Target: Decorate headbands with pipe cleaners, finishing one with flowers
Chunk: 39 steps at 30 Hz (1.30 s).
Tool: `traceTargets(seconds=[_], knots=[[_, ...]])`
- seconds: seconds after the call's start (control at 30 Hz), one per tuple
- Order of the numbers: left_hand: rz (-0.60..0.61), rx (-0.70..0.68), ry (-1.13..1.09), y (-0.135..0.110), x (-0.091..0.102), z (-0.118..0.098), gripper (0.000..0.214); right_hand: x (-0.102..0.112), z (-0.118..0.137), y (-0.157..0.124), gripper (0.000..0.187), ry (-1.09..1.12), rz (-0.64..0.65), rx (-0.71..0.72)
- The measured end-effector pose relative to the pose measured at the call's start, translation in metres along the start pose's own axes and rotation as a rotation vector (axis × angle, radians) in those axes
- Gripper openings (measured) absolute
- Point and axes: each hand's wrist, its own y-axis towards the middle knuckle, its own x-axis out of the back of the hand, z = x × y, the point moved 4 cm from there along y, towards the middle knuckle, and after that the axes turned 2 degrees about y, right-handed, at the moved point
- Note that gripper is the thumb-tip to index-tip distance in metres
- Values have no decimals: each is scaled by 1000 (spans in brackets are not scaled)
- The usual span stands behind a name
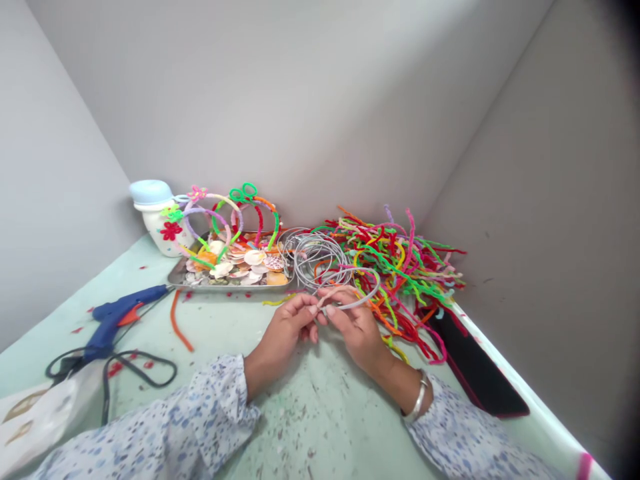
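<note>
Left hand [289, 331] and right hand [357, 335] pinched one thin grey headband [356, 302] near its end, close together. It looked light and springy, best held by the end. One coil of bare grey bands [316, 259] sat right of the steel tray [225, 288], with one blue glue gun [116, 322] left and uncountable pipe cleaners [395, 273] further right.

The head camera looks forward and down over the fingers [300, 313] from close behind them, onto the tabletop [320, 413]; its right edge seems darkened.
</note>
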Motion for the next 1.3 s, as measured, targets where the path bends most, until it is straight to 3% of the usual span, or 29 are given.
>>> traceTargets(seconds=[0.17, 0.33, 0.47, 0.7, 0.87, 0.97, 1.1, 1.3], knots=[[-63, -47, -32, -1, 3, -3, 14, -1, -4, -1, 17, 136, -62, -92], [-75, -66, 28, 0, 4, -3, 14, 0, 1, -2, 17, 88, -74, -20], [-44, -61, 66, -1, 2, -1, 15, 0, 4, -3, 22, 93, -70, -48], [-76, -94, -78, 0, 5, -6, 15, -4, 0, -3, 32, 149, -33, -122], [-144, -112, -105, 3, 12, -11, 15, 6, -19, 1, 40, 354, -231, -278], [-166, -133, -60, 3, 14, -12, 17, 14, -27, 3, 34, 340, -341, -306], [-169, -141, -42, 3, 13, -11, 19, 11, -24, 2, 23, 300, -277, -339], [-143, -135, -27, 2, 11, -9, 19, 1, -15, 3, 28, 390, -120, -340]])
